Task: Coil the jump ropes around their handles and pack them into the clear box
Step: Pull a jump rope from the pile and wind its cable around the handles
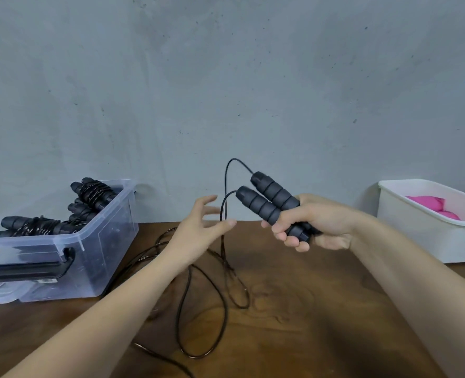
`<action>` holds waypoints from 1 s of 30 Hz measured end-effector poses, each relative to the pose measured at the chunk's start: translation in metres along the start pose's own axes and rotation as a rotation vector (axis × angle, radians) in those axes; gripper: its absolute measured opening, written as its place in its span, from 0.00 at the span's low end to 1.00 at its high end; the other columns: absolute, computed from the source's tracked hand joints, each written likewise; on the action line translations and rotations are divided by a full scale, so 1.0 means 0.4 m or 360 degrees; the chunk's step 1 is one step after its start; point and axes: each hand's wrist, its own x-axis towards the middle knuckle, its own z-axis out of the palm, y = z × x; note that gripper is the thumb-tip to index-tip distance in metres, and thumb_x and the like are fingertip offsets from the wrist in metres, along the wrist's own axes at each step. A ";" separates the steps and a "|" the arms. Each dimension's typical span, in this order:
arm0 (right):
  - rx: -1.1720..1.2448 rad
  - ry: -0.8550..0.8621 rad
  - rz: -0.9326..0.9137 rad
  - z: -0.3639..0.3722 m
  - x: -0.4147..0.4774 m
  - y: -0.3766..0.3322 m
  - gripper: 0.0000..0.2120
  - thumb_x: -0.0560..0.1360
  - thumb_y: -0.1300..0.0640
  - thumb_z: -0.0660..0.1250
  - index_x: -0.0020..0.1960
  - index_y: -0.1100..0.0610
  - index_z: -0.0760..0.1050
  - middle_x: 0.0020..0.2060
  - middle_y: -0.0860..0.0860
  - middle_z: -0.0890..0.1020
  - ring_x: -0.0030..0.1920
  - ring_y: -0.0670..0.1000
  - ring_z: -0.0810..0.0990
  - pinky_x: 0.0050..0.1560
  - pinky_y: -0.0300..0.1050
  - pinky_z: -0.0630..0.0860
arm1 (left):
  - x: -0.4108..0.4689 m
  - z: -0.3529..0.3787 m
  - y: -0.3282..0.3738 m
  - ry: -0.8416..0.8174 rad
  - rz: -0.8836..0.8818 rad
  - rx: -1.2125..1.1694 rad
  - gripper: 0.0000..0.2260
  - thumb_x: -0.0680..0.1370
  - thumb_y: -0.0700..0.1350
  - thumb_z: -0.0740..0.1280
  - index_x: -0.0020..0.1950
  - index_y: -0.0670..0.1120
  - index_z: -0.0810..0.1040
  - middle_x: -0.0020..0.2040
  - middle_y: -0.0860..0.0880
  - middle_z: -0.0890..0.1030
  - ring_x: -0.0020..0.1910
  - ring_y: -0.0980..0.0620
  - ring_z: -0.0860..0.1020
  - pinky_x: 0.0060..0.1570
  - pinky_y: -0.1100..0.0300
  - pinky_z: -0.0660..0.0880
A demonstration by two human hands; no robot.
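holding both handles, the cord not yet wound

the right hand [307, 225] has its fingers closed around the two dark foam handles [269, 200], which lie side by side and point up and to the left. from their tips the thin black cord [187, 296] arches out, hangs down, and lies in loose crossing loops on the brown surface [321, 323]. the left hand [198, 227] is open, with fingers spread, just beside the hanging part of the cord. i cannot tell if it touches the cord. the clear box [103, 241] stands at the left, well apart from the hands, and already holds several coiled ropes [95, 193]. a white bin [416, 236] with a pink thing [427, 201] inside stands at the right.

i judge that the winding is about to start, and several things could go wrong. the loops on the surface cross each other, so pulling the cord up quickly could make a knot. if the left hand catches only one of the two strands, the coil may come out uneven. the cord looks stiff and springy, so loose turns could slide off the handles. the far end of the cord runs toward the near edge of the surface, where it could drag or catch.
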 end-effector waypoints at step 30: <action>-0.0125 0.0231 -0.0251 0.131 0.017 0.133 0.10 0.73 0.69 0.73 0.51 0.64 0.74 0.35 0.55 0.80 0.29 0.53 0.75 0.40 0.55 0.74 | -0.145 0.254 0.030 -0.0865 -0.0144 0.0473 0.26 0.86 0.61 0.61 0.43 0.41 0.80 0.28 0.55 0.72 0.26 0.60 0.70 0.31 0.63 0.66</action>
